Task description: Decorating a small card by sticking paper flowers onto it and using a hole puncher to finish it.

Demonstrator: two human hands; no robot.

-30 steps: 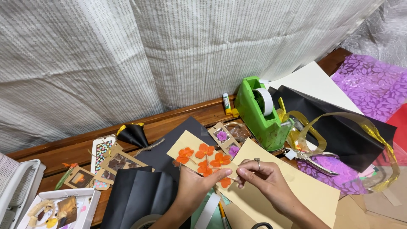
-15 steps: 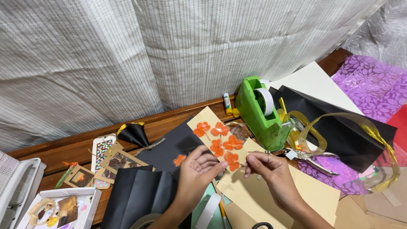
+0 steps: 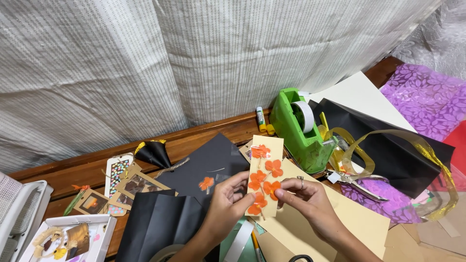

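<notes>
A narrow cream paper strip [image 3: 264, 165] with several orange pressed flowers on it stands upright between both hands, above the table. My left hand [image 3: 228, 204] pinches its lower left edge. My right hand [image 3: 308, 199], with a ring on one finger, grips its lower right edge. One loose orange flower [image 3: 206, 183] lies on a black paper sheet [image 3: 208, 160] just left of my left hand.
A green tape dispenser [image 3: 296, 128] stands behind the strip, with gold ribbon [image 3: 383, 140], metal pliers [image 3: 361, 184] and purple patterned paper [image 3: 427, 97] to its right. Cream card [image 3: 359, 218] lies under my right hand. Small craft tags [image 3: 119, 177] and a white tray [image 3: 73, 237] sit at left.
The flowered strip has been turned from lying flat and angled to standing upright, and both hands now hold it. One orange flower is left on the black paper.
</notes>
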